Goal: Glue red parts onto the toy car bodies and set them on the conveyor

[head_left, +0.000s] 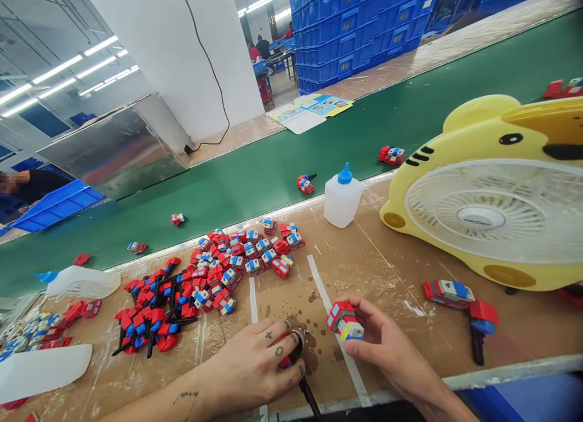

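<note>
While both hands work low over the brown cardboard tabletop (392, 270), parts meet.
Right hand (387, 343) fingers pinch small red-blue plastic toy block (345, 320); left hand (255, 364) closes around black-handled tool (304, 382). Block likely light, rigid; grip flat sides.

Bare forearms, no sleeves; left hand (259, 364) small inked finger marks, wrist tattoo; right hand (387, 343) unmarked.
</note>
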`<state>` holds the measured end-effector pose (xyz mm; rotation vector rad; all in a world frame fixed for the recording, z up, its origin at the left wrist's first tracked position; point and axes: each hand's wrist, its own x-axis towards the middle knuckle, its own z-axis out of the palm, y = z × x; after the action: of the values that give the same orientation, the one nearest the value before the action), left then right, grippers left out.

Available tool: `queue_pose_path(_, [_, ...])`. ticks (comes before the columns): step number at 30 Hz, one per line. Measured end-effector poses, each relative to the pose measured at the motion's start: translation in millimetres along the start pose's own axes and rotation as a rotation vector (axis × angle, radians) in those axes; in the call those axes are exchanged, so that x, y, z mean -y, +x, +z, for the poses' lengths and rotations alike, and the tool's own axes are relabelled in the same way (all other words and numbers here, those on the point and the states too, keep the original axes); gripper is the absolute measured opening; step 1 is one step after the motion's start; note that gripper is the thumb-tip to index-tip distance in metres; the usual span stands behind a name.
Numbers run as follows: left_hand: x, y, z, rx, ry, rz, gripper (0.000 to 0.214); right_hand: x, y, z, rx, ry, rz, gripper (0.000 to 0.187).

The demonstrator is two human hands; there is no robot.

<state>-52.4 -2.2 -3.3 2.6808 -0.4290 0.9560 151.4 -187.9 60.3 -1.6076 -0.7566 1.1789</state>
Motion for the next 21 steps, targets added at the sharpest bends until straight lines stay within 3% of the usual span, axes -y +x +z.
queue_pose_path(4, [3,1,-0.1,0.012,-0.042,-0.015,0.015,-2,0,3,0.025,0.081,0.007,0.064])
queue_pose_path(7, [7,-8,-0.8,0.058,-0.262,-0.153,0.03,-8,1,10,0.063,0.128,-0.019,0.067])
queue_pose_path(9, [8,-16,0.2,0.044,-0.544,-0.375,0.036,-14,5,16,0.063,0.126,-0.042,0.07])
queue_pose_path(12, [7,-24,5.5,-0.083,-0.985,-0.847,0.035,-19,12,28,0.02,0.115,-0.084,0.068])
queue_pose_path(14, [4,-25,11.1,-0.168,-1.187,-1.052,0.04,-21,16,37,-0.001,0.134,-0.106,0.069])
queue_pose_path(18, [1,-21,22.4,-0.287,-1.341,-1.155,0.047,-25,23,48,-0.015,0.116,-0.11,0.067])
queue_pose_path(21, [-2,-16,29.2,-0.397,-1.397,-1.16,0.046,-28,26,51,-0.002,-0.029,-0.16,0.057])
